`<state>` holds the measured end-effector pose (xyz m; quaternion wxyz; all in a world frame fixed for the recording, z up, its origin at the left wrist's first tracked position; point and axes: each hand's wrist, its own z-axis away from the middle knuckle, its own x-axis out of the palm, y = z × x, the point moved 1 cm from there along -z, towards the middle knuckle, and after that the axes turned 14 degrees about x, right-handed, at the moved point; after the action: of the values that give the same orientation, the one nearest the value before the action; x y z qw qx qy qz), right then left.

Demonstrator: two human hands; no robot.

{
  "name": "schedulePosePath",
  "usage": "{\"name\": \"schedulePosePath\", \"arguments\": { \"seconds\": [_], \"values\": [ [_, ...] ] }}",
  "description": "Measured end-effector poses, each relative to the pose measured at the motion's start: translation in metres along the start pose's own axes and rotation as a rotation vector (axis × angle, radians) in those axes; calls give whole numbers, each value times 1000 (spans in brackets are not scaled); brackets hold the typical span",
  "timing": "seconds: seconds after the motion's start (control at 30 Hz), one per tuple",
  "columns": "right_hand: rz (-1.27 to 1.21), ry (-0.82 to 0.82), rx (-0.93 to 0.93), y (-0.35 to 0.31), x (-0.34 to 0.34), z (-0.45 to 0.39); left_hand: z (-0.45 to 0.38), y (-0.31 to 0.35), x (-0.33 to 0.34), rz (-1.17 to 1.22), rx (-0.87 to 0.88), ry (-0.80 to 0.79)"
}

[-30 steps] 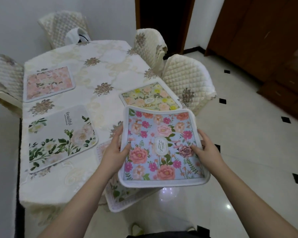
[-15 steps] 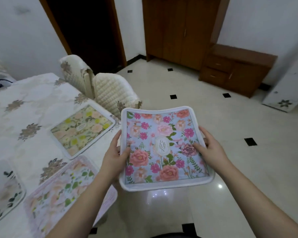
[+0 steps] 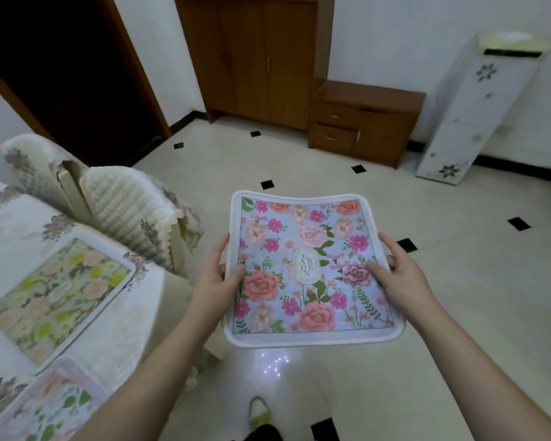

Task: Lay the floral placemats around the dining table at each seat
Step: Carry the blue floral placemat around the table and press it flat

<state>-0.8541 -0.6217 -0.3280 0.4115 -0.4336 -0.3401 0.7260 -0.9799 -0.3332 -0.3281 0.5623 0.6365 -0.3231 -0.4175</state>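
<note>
Blue mat: a blue flower placemat [image 3: 312,268] with a white edge is held flat in the air over the floor, at the middle of the view, off the table to its right.
Left hand: the left hand [image 3: 218,275] grips the mat's left edge, thumb on top, the other fingers hidden under the mat.
Right hand: the right hand [image 3: 398,275] grips the mat's right edge, thumb on top by a dark pink flower; some fingertips curl over the edge, the rest are hidden under it.
Mat words: a white oval in the middle of the mat has gold letters, too small to read well.
Table: the table [image 3: 134,319] with a cream flower cloth sits at 9 o'clock and is cut off by the left edge.
Yellow mat: a yellow and pink placemat [image 3: 58,297] lies flat on the table, blurry.
Green mat: another placemat [image 3: 45,409] with green leaves lies at 8 o'clock, partly cut off and blurry.
Chairs: two padded chairs [image 3: 121,211] stand at 10 o'clock, just beside the table.
Cabinet: a brown wood cabinet [image 3: 268,58] stands at 12 o'clock.
Drawers: a low drawer unit [image 3: 363,122] stands just to the right of the cabinet.
White box: a tall white box [image 3: 477,116] with flower marks stands at 2 o'clock; I cannot tell what it is.
Foot: a slipper [image 3: 260,412] shows at 6 o'clock, partly hidden.
</note>
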Motion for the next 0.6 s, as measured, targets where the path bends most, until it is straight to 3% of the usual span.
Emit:
{"name": "schedulePosePath", "arguments": {
  "seconds": [0.3, 0.6],
  "values": [
    [63, 20, 9, -42, 37, -74, -89, -16, -22, 122, -50, 36],
    [101, 23, -60, -109, 111, -154, -184, -32, -87, 62, -41, 124]
  ]
}}
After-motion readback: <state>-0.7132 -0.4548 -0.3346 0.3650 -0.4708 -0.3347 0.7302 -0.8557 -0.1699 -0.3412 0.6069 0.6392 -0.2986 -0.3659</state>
